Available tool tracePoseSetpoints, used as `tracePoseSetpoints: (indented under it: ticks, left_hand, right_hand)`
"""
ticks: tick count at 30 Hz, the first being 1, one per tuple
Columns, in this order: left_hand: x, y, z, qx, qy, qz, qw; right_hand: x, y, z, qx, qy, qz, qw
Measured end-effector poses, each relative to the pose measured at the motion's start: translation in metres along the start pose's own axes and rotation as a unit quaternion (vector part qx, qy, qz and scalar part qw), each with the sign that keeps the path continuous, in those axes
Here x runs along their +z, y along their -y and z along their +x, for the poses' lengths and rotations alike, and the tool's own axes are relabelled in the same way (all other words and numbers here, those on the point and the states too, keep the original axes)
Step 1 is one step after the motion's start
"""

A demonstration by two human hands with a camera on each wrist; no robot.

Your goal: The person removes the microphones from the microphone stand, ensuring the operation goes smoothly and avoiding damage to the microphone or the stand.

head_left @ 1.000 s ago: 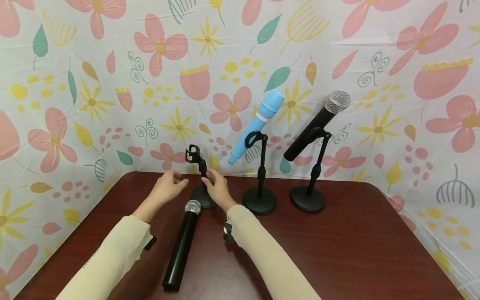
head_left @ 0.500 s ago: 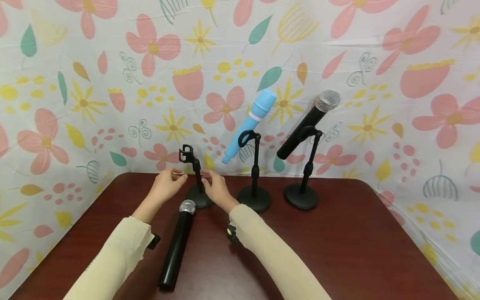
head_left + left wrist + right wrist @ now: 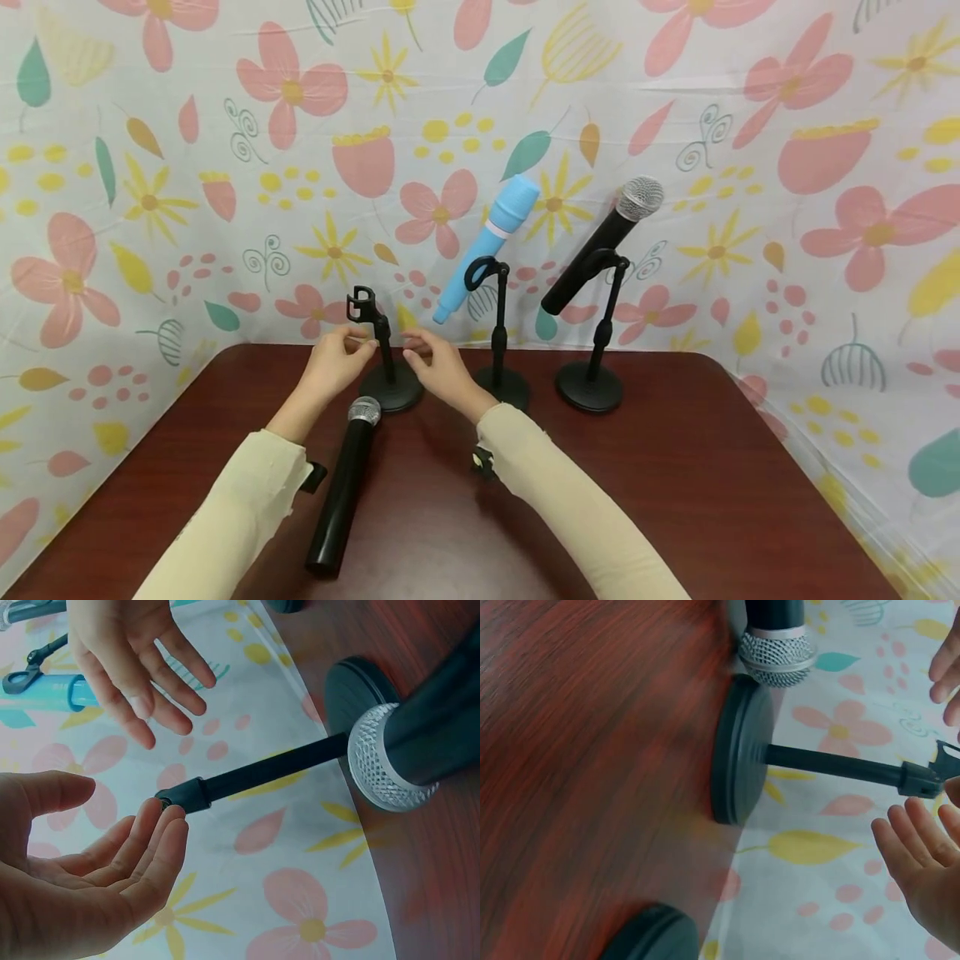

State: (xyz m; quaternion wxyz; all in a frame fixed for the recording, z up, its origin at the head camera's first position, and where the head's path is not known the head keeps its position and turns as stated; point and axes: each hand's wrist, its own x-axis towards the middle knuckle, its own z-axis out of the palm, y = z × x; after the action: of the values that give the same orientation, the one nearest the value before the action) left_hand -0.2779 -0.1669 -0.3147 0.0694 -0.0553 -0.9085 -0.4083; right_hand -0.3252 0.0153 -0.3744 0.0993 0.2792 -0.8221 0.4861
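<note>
A short black microphone stand point(image 3: 386, 354) with a vacant clip on top stands upright at the table's back left. My left hand point(image 3: 333, 364) is at its left side, fingers loosely bent, fingertips close to the pole; in the left wrist view these fingers point(image 3: 161, 840) overlap the pole's upper joint. My right hand point(image 3: 447, 372) is on the other side, fingers relaxed and a small gap from the pole. Neither hand holds anything. In front of the stand lies a black microphone point(image 3: 342, 492), its silver mesh head point(image 3: 778, 656) toward the base.
To the right, a blue microphone point(image 3: 487, 246) leans in a second stand point(image 3: 498, 333), its base partly hidden by my right hand. A black microphone point(image 3: 592, 258) tilts in a third stand point(image 3: 602, 333). A flowered cloth point(image 3: 225, 167) hangs behind the dark red table point(image 3: 675, 483).
My right hand has drawn back slightly from the stand's pole, opening a gap. The left hand stays close beside the stand. The head view has shifted a little to the right.
</note>
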Motion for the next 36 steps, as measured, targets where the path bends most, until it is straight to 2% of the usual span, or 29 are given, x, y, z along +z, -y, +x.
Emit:
tracePoseSetpoints:
  ticks: [9, 15, 20, 24, 27, 36]
  left_hand:
    - [0.006, -0.005, -0.003, 0.020, -0.017, -0.026, 0.9993]
    - [0.008, -0.009, -0.002, 0.028, -0.025, -0.036, 0.9986]
    - [0.009, -0.014, -0.001, 0.032, -0.025, -0.037, 0.9985]
    - [0.010, -0.019, 0.001, 0.034, -0.023, -0.042, 0.9983]
    - [0.011, -0.023, 0.004, 0.047, -0.026, -0.045, 0.9975]
    - [0.012, -0.041, 0.016, 0.082, -0.034, -0.049, 0.9948]
  right_hand:
    - [-0.024, 0.008, -0.012, -0.024, 0.010, 0.023, 0.999]
    - [-0.040, 0.011, -0.017, -0.049, -0.012, 0.041, 0.998]
    - [-0.054, 0.012, -0.023, -0.093, -0.048, 0.056, 0.993]
    - [-0.069, 0.027, -0.034, -0.117, -0.084, 0.059, 0.988]
    - [-0.079, 0.036, -0.041, -0.128, -0.107, 0.056, 0.984]
    - [-0.097, 0.027, -0.050, -0.151, -0.197, 0.057, 0.967]
